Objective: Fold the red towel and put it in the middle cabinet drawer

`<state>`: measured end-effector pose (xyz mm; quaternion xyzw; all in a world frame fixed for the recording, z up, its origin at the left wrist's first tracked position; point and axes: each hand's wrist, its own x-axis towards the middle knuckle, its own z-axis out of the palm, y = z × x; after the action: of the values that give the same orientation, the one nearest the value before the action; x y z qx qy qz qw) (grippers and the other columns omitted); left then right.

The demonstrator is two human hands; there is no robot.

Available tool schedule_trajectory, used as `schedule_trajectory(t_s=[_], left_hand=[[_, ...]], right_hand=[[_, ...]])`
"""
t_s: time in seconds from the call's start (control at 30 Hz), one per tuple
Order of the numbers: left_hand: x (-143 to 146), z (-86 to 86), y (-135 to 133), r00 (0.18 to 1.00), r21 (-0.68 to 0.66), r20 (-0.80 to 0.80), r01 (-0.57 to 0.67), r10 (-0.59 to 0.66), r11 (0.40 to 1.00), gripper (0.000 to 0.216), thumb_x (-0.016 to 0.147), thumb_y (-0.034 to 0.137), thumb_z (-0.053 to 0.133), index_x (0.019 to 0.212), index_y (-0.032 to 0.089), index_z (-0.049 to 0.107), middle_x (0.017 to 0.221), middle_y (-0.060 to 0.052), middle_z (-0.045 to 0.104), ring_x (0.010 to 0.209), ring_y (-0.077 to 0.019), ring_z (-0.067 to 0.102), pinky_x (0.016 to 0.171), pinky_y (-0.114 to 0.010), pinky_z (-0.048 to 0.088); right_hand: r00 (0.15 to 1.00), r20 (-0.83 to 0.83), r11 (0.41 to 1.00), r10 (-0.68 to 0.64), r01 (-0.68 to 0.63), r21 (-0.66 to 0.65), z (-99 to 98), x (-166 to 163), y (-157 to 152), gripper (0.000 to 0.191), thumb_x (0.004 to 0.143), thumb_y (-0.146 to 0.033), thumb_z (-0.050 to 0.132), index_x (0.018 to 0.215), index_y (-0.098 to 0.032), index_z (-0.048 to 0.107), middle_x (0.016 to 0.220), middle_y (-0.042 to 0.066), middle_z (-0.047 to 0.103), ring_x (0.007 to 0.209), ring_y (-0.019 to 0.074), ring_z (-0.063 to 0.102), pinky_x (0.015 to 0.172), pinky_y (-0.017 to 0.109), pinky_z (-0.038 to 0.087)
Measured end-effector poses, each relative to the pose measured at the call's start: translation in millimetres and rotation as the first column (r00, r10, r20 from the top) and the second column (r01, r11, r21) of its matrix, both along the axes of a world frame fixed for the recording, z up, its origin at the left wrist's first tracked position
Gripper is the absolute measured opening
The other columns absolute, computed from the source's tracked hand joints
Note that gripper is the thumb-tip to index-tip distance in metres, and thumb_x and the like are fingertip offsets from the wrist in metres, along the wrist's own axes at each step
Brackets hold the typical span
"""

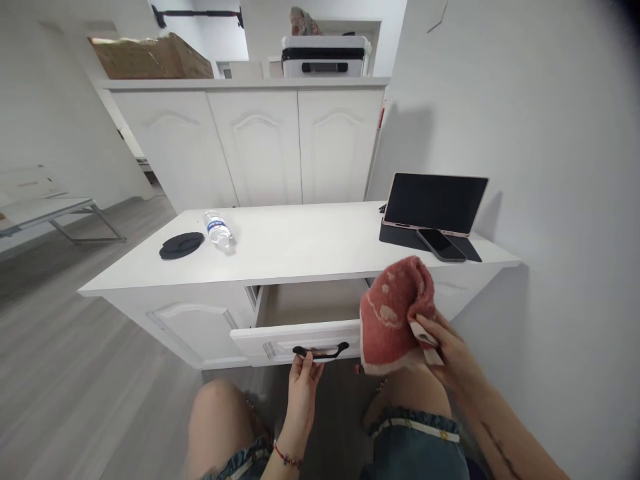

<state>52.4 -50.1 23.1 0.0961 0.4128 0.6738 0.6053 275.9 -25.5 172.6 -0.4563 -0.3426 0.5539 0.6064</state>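
Note:
My left hand [303,380] has its fingers hooked on the black handle [321,351] of a white drawer [300,339] that stands pulled open from a low white cabinet [280,250]. The drawer's inside looks bare. My right hand [447,357] is closed on a folded red cloth with pale spots [393,313], held up at the drawer's right front corner. My knees show below, in denim shorts.
On the cabinet top lie a black round pad [181,245], a water bottle on its side [219,231], and at the right a tablet [434,203] propped on its cover with a phone [441,244] in front. White cupboards [255,147] stand behind, a wall at right.

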Motion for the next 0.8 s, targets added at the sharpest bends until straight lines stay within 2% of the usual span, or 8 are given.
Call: schedule_trajectory(t_s=[0.07,0.13,0.23,0.3,0.43,0.6,0.67,0.8], left_hand=[[1,2.0,-7,1.0,-0.014,-0.018,0.007,-0.008,1.0,0.03,0.061,0.035,0.08,0.078,0.02,0.061,0.082,-0.001,0.066,0.082,-0.015,0.063,0.083,-0.031,0.051],[1,3.9,-12,1.0,-0.031,-0.025,0.01,-0.011,0.999,0.031,0.06,0.036,0.08,0.079,0.019,0.063,0.084,-0.002,0.067,0.083,-0.0154,0.063,0.082,-0.03,0.051],[2,4.7,-20,1.0,-0.024,-0.007,0.012,-0.012,1.0,0.031,0.06,0.036,0.08,0.081,0.019,0.065,0.088,-0.003,0.068,0.087,-0.0164,0.063,0.083,-0.031,0.051],[2,3.2,-25,1.0,-0.017,0.003,0.018,-0.018,1.0,0.03,0.061,0.035,0.08,0.083,0.02,0.065,0.09,-0.003,0.068,0.088,-0.0167,0.063,0.084,-0.031,0.05],[2,-2.7,-33,1.0,-0.04,0.004,0.022,-0.022,0.999,0.031,0.06,0.035,0.081,0.082,0.02,0.065,0.086,-0.004,0.069,0.086,-0.0171,0.064,0.083,-0.03,0.05],[3,-9.5,-39,0.999,-0.052,-0.011,0.038,-0.038,0.998,0.033,0.057,0.04,0.081,0.075,0.02,0.062,0.081,-0.004,0.069,0.084,-0.0182,0.066,0.079,-0.028,0.05],[5,-12.4,-40,0.999,-0.063,-0.022,0.022,-0.023,0.998,0.035,0.056,0.041,0.082,0.075,0.02,0.062,0.079,-0.004,0.069,0.081,-0.0185,0.067,0.077,-0.029,0.05],[8,-20.4,-45,1.0,-0.08,-0.018,-0.018,0.017,0.997,0.039,0.053,0.044,0.083,0.077,0.021,0.063,0.076,-0.004,0.07,0.077,-0.018,0.067,0.074,-0.028,0.049]], right_hand=[[0.989,0.134,0.994,0.064,-0.075,0.077,16.1,-12,15,0.038,0.067,-0.035,0.072,0.103,-0.026,0.063,0.081,-0.001,0.065,0.063,0.0128,0.059,0.053,0.022,0.048],[0.9,0.376,0.948,0.221,-0.288,0.132,26.8,-27,32,0.04,0.073,-0.036,0.068,0.11,-0.023,0.06,0.073,-0.002,0.062,0.056,0.0113,0.054,0.048,0.022,0.044],[0.628,0.694,0.767,0.352,-0.619,0.172,32.2,-54,57,0.035,0.077,-0.028,0.062,0.111,-0.02,0.061,0.092,0.0,0.065,0.08,0.0144,0.058,0.07,0.025,0.047],[0.473,0.801,0.671,0.367,-0.731,0.124,29.8,-71,74,0.031,0.077,-0.023,0.057,0.108,-0.017,0.062,0.097,0.002,0.065,0.087,0.0164,0.057,0.078,0.028,0.045],[0.281,0.875,0.603,0.395,-0.797,-0.016,21.1,-96,101,0.031,0.076,-0.016,0.05,0.105,-0.017,0.062,0.095,0.003,0.066,0.083,0.0158,0.058,0.074,0.028,0.043],[0.131,0.972,0.496,0.193,-0.868,0.018,2.6,-125,121,0.034,0.074,-0.01,0.048,0.106,-0.017,0.061,0.095,0.006,0.066,0.083,0.0165,0.058,0.073,0.028,0.041],[-0.004,0.995,0.457,0.096,-0.888,-0.048,-13.7,-138,122,0.036,0.072,-0.01,0.051,0.106,-0.017,0.062,0.098,0.008,0.065,0.086,0.0187,0.057,0.074,0.029,0.039],[-0.295,0.939,0.283,0.178,-0.898,-0.336,-53.4,-158,108,0.027,0.072,-0.015,0.056,0.097,-0.021,0.066,0.091,0.004,0.066,0.077,0.0175,0.056,0.066,0.027,0.038]])
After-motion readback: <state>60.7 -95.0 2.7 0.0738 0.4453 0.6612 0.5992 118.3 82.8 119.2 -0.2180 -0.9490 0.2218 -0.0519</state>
